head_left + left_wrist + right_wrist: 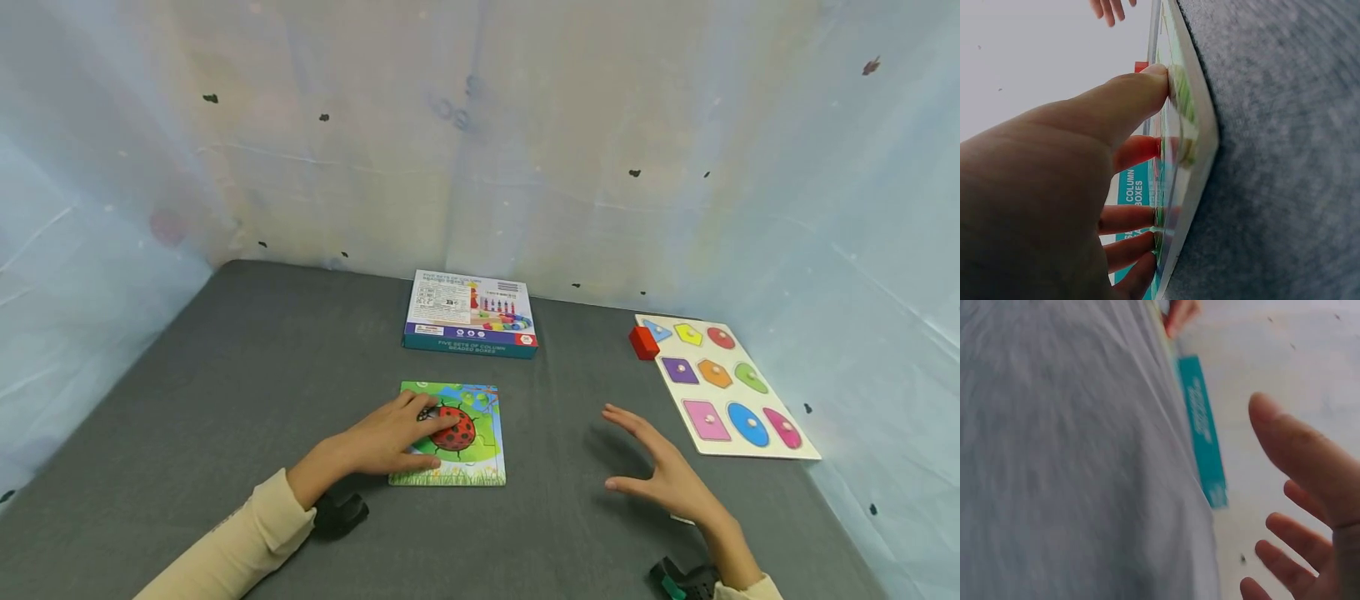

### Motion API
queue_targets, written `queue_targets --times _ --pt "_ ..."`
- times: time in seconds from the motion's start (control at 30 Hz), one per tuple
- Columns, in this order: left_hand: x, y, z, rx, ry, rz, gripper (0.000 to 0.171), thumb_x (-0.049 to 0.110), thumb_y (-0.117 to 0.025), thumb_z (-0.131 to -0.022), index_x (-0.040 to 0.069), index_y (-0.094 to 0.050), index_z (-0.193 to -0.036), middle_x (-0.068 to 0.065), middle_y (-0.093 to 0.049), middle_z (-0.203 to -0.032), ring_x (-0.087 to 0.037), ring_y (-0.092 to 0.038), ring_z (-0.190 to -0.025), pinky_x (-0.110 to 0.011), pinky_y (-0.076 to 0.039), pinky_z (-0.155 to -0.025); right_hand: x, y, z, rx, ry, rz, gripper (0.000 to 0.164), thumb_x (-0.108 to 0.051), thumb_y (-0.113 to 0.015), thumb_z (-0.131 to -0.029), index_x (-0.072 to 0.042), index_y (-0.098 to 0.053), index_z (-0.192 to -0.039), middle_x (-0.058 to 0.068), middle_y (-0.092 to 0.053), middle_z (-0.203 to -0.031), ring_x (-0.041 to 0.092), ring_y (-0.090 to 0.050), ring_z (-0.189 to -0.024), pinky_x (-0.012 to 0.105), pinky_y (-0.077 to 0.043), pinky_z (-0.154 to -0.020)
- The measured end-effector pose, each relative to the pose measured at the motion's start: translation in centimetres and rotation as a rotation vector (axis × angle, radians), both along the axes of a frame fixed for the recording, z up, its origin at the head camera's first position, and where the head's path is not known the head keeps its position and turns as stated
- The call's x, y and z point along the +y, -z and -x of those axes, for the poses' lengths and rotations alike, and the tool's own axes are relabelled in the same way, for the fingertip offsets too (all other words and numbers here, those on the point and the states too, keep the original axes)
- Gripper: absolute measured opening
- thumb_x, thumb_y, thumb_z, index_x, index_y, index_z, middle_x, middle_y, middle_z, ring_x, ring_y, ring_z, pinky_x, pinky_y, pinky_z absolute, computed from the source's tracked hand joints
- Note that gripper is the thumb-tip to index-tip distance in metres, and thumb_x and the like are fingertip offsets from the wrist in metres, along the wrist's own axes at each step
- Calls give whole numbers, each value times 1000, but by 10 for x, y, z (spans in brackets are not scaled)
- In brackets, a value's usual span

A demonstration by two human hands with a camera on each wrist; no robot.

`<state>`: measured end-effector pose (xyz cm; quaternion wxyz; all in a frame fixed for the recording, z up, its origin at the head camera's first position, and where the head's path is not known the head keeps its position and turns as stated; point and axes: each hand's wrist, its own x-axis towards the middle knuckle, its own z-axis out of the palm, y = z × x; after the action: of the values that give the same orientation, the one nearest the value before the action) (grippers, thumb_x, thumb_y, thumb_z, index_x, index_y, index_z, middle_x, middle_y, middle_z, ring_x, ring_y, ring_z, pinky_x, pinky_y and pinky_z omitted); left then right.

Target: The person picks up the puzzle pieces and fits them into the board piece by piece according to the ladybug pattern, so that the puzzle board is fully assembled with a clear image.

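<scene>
A square ladybug puzzle [480, 475] lies flat on the grey table, its red ladybug on a green and blue ground. Over its left half rests my left hand [393, 433], fingers spread, with fingertips and thumb touching the surface. The left wrist view has the puzzle's pale edge [1207, 134] close up, with the thumb and fingertips against its face. My right hand [663, 471] hovers over the table to the right of the puzzle, thumb and fingers apart and nothing between them. In the right wrist view its fingers [1300, 440] are also spread.
Behind the puzzle lies a boxed toy set [468, 317] with a teal side. At the right is a white shape board [720, 400] with several knobbed coloured pieces, and a red block [643, 342] at its left edge. A pale plastic sheet [480, 150] hangs along the table's back.
</scene>
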<state>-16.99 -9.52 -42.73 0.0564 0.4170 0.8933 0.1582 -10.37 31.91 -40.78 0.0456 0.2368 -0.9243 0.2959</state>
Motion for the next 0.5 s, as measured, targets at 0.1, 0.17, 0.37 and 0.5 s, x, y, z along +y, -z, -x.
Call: queue_targets --times 0.1,0.17,0.37,0.5 --pt "0 -1 0 1 0 -8 62 51 -57 -88 26 -40 -142 -11 -37 -139 -29 -35 -122 -50 -38 -94 15 -2 -5 7 33 27 89 -21 -82 -71 -23 -33 -145 -1 -34 -147 0 -29 -131 11 -26 -98" --pt "0 -2 0 4 4 -16 62 51 -57 -88 26 -41 -142 -11 -38 -139 -29 -35 -121 -50 -38 -93 24 -3 -8 -6 57 33 89 -19 -82 -71 -23 -32 -145 3 -35 -147 -3 -29 -130 8 -25 -96" --pt "0 -3 -1 -6 1 -9 62 52 -56 -88 26 -40 -143 -11 -37 -139 -30 -35 -122 -51 -39 -93 44 -5 -17 -96 121 -4 88 -22 -81 -73 -25 -31 -145 9 -34 -146 -11 -24 -125 39 -34 -100" --pt "-1 -3 -1 -16 -6 -2 62 52 -57 -88 27 -40 -143 -11 -37 -139 -29 -34 -122 -50 -38 -94 53 -4 -22 -149 132 -6 83 -25 -79 -74 -18 -35 -144 12 -35 -144 -12 -24 -122 65 -32 -89"
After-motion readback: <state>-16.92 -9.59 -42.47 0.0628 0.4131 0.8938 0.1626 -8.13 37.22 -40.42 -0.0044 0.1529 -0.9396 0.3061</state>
